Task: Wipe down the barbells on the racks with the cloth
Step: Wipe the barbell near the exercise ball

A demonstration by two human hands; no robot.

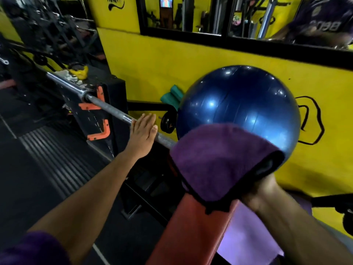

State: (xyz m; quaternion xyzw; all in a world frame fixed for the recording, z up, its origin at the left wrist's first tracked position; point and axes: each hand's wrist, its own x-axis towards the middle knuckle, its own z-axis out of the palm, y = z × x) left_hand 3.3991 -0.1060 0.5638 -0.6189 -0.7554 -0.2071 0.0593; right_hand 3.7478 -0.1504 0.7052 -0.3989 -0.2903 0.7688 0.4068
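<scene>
A steel barbell [107,107] lies across a black rack upright with orange hooks [95,119] and runs from upper left toward the centre. My left hand [142,131] rests flat on the bar with straight fingers. To its right, my right hand [261,190] grips a purple cloth with a black edge [215,161]. The cloth drapes over the hand and covers the bar's nearer stretch. The fingers of my right hand are mostly hidden under the cloth.
A large blue exercise ball [240,104] sits against the yellow wall [172,64] just behind the cloth. A red bench pad [191,232] lies below my right arm. A yellow kettlebell [79,70] stands behind the bar's left end. Mirrors line the wall above.
</scene>
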